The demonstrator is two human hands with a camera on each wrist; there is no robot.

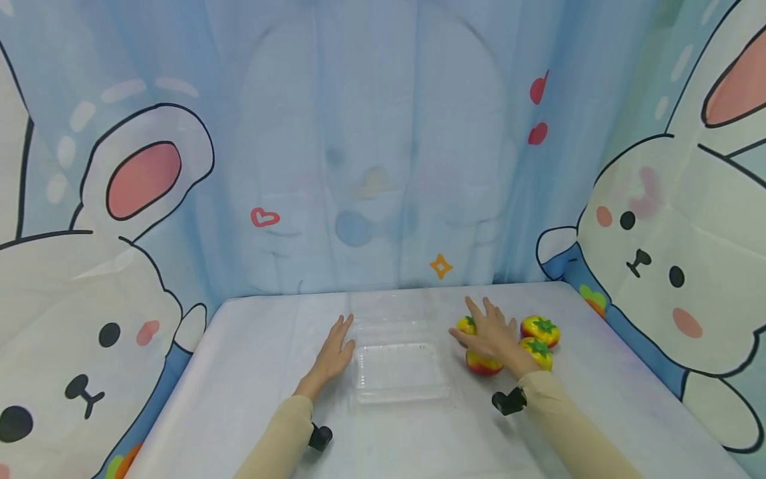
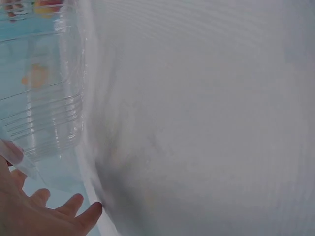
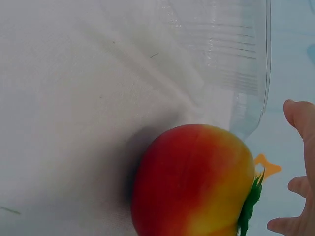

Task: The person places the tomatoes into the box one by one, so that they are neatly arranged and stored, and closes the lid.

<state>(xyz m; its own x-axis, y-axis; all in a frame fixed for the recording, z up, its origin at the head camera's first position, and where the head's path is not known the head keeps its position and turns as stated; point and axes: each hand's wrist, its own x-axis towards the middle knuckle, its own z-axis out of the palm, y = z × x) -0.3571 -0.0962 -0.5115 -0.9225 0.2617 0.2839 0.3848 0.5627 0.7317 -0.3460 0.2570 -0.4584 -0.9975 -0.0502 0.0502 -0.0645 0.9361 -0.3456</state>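
Observation:
A clear plastic box (image 1: 397, 372) with its lid (image 1: 391, 309) folded back lies on the table between the hands. My left hand (image 1: 329, 356) is beside the box's left edge, fingers extended. In the left wrist view, part of that hand (image 2: 44, 211) shows through the clear plastic (image 2: 49, 113); whether it touches is hard to tell. My right hand (image 1: 493, 336) is spread over several red-and-yellow persimmon-like fruits with green leafy tops, one front fruit (image 1: 483, 364) partly under it. The right wrist view shows a fruit (image 3: 197, 182) close up, with the fingers (image 3: 306, 142) apart from it.
More of the fruits, one at the back (image 1: 540, 329) and one in front of it (image 1: 536, 352), sit right of the right hand. A white cloth covers the table (image 1: 227, 399). Behind it hangs a blue curtain (image 1: 371, 133) with printed rabbits.

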